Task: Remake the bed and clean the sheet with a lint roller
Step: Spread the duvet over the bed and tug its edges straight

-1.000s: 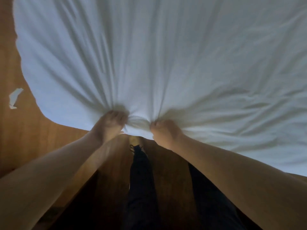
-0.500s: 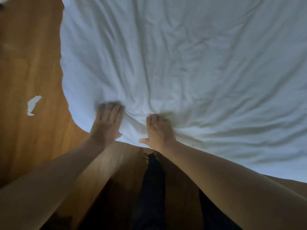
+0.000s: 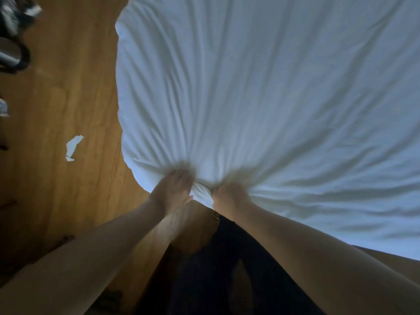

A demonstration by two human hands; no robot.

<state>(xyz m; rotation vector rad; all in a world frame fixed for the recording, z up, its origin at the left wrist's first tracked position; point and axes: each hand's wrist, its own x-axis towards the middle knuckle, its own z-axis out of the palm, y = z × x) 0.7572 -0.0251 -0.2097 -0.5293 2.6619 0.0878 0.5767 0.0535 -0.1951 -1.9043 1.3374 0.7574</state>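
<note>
A white sheet covers the bed and fills most of the view, with long creases fanning out from its near corner. My left hand clutches a bunch of the sheet at that corner, fingers pressed into the cloth. My right hand grips the sheet right beside it, closed into a fist. A small fold of sheet bulges between the two hands. No lint roller is in view.
Wooden floor lies to the left of the bed. A torn scrap of white paper lies on it. Blurred dark objects sit at the top left. My dark trouser legs stand below the hands.
Half a second ago both hands lay flatter on the sheet and apart; now they have closed on the corner and drawn it together, with creases stretched. The view has shifted left along the bed's edge.
</note>
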